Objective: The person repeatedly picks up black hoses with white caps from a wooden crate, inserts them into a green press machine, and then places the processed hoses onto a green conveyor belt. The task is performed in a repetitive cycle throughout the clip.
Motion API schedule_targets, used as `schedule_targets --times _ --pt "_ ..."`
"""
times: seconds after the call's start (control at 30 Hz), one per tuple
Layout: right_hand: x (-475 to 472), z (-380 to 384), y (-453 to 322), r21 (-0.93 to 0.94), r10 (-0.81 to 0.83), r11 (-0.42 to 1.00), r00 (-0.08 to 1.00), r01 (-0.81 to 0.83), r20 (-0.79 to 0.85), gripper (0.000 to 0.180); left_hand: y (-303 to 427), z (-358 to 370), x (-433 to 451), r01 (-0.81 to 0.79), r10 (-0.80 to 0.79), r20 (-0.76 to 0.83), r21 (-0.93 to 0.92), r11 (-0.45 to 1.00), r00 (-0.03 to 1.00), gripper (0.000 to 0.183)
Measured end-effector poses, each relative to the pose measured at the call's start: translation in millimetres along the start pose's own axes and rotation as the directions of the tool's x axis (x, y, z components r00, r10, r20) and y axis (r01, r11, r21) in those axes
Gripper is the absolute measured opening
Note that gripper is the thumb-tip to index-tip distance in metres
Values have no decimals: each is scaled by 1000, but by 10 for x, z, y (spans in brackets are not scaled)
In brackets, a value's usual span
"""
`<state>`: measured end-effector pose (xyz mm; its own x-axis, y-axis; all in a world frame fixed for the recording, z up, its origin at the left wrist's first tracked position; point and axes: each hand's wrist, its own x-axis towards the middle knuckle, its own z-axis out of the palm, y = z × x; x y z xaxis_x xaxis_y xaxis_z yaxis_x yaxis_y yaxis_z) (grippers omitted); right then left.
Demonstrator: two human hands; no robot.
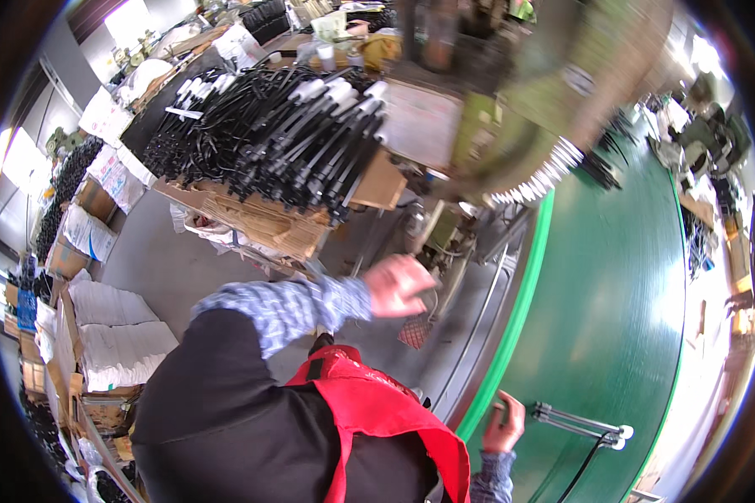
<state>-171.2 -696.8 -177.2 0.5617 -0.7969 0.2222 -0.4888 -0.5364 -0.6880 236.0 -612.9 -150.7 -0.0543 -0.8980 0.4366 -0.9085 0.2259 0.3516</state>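
Note:
My left hand point(400, 287), slightly blurred, hangs over the floor in front of my red apron point(377, 402), its fingers apart and holding nothing. At the lower right, my right hand point(504, 422) is at the green edge strip of a green conveyor belt point(604, 314), fingers loosely bent, with nothing seen in it. Just right of that hand, a pair of metal rods point(582, 422) with white end caps and a black cable lies on the belt, apart from the fingers.
A large heap of black cabled rods point(289, 138) with white ends lies on cardboard point(258, 220) upper left. A green machine point(553, 75) with a white coiled hose point(541, 176) stands at the top. More black pieces point(598, 171) lie farther up the belt. Stacked white material point(116, 339) stands left.

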Motion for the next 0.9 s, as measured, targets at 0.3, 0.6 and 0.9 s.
schedule_targets --times 0.3,0.6,0.9 --pt "2354 2995 -3055 470 -355 853 912 226 205 28 -3515 -3150 -1437 783 -423 -697 330 527 579 39" --pt "4962 4895 -4100 -409 -527 647 765 643 370 44 -5460 -3305 -1044 686 -770 -157 586 432 619 35" --pt "5528 4956 -4173 -222 -688 625 662 749 297 30 -5872 -3136 -1219 862 -871 -85 218 457 483 39"
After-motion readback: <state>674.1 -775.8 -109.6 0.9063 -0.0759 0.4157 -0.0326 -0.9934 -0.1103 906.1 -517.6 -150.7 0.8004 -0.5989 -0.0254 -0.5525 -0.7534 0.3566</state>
